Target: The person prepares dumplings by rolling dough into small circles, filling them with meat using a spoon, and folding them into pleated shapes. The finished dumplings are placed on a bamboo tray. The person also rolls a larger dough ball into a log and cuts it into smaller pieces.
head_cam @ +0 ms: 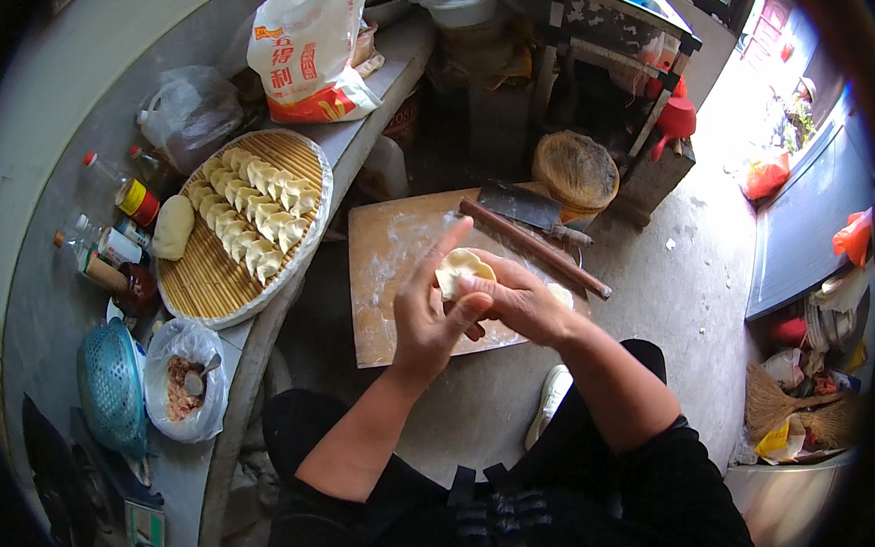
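Observation:
Both hands meet over a floured wooden board (385, 277). Between them is a round dough wrapper (464, 270), cupped by my left hand (432, 311), whose index finger points outward. My right hand (523, 298) has its thumb pressed on the wrapper and its fingers behind it. A rolling pin (533, 246) lies aslant across the board beside a cleaver (520, 207). Another piece of pale dough (561, 296) shows partly behind my right wrist. To the left, rows of folded dumplings (253, 209) and a lump of dough (173, 228) rest on a round bamboo tray (183, 289).
On the counter (221, 354) at left stand a bag-lined bowl of minced filling (183, 390) with a spoon, a blue plastic colander (110, 391), several bottles (123, 189) and a flour sack (311, 55). A round woven stool (575, 171) stands beyond the board.

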{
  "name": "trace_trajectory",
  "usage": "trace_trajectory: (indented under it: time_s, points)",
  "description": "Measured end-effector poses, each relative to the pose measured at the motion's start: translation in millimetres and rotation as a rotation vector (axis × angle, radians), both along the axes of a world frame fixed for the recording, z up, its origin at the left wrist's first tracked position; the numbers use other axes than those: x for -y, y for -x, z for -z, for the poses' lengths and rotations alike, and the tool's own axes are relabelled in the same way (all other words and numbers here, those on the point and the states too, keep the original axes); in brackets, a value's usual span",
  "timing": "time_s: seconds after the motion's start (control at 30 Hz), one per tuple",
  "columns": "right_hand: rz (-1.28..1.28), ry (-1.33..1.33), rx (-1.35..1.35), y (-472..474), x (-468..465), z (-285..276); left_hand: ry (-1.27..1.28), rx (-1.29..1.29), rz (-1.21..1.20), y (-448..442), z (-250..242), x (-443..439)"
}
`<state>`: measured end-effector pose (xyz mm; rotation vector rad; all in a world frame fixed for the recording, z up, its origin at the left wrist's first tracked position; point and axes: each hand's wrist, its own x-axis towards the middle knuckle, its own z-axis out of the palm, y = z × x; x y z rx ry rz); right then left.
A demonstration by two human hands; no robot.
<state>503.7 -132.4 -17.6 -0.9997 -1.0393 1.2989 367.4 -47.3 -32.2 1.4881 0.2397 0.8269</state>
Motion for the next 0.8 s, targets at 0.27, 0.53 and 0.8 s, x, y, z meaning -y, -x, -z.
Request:
trace_trajectory:
  time_s: [0.27,0.53,0.8]
  points:
    - [0.272,0.032,0.111,27,5,10,-0.333,-0.037,-0.214,-8,1,5]
    - [0.388,-0.117,0.655,27,1,18,-0.493,-0.057,-0.375,-7,9,15]
    - [0.392,-0.302,0.801,32,8,15,-0.633,0.046,-0.441,-9,16,23]
